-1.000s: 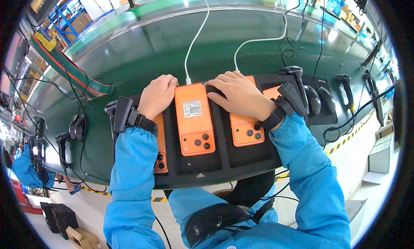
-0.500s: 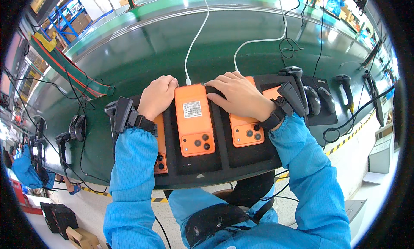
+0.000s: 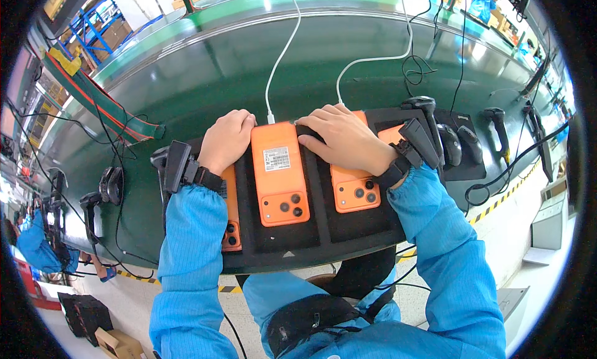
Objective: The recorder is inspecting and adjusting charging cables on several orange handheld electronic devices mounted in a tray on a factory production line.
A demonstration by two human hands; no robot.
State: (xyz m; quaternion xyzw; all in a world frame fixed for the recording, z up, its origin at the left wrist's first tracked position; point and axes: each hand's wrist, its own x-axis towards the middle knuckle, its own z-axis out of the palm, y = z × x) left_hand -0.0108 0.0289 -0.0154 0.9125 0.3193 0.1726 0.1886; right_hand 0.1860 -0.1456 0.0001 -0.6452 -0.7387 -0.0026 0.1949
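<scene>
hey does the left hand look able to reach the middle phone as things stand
Probably yes: the left hand lies right beside the middle phone, no hand covers its back, and the white cable meets only its far end.

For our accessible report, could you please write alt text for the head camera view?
A person's left hand and right hand rest over orange phones in a black tray, on either side of a middle phone with a white label. A white cable crosses the green table to that phone's far end.

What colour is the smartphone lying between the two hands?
The smartphone is orange; the head view shows it best.
</scene>
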